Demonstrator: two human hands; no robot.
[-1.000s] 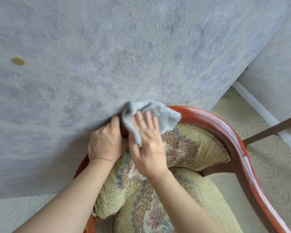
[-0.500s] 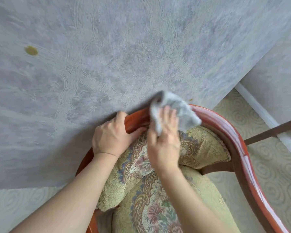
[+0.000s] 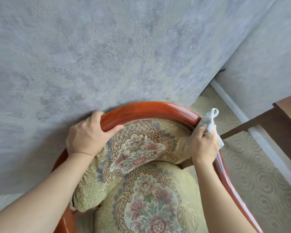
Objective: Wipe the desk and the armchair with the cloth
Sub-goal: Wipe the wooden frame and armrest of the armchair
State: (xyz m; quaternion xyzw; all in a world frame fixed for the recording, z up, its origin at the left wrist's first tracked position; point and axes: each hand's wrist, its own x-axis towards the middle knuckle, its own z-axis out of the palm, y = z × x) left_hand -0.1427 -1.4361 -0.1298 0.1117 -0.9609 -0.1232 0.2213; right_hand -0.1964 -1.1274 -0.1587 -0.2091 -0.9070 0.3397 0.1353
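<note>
From the head view, looking down over the armchair (image 3: 141, 165), we have the right hand (image 3: 204, 145) clamped round the cloth (image 3: 210, 118), fingers curled, bunching the pale grey fabric against the red wooden rail (image 3: 149, 110) at the right-hand bend of the backrest. A tail of cloth pokes up above the knuckles, another scrap shows below the hand on the outer side.

Over on the other side, the left hand (image 3: 89, 135) grips the same rail near the top of the curve, fingers wrapped over the back, thumb pressed on the front edge. That looks like a steadying hold.

Here's what matters: the rail runs on from the cloth in a long arc, down and toward the viewer along the right arm of the chair (image 3: 232, 185). My read is the wipe follows that line, and the right hand is already sitting on it, well placed; the left is well apart, across the backrest.

Around it: the patterned back cushion (image 3: 138, 147) sits just inside the rail, touching the right hand's inner side. The grey textured wall (image 3: 124, 56) stands close behind the chair. A brown wooden piece of furniture, possibly the counter (image 3: 289, 115), stands at the right edge, with its slanting bar (image 3: 242, 128) running close to the cloth; that could snag a wide sweep. Swirl-patterned carpet (image 3: 259, 174) lies beneath.
</note>
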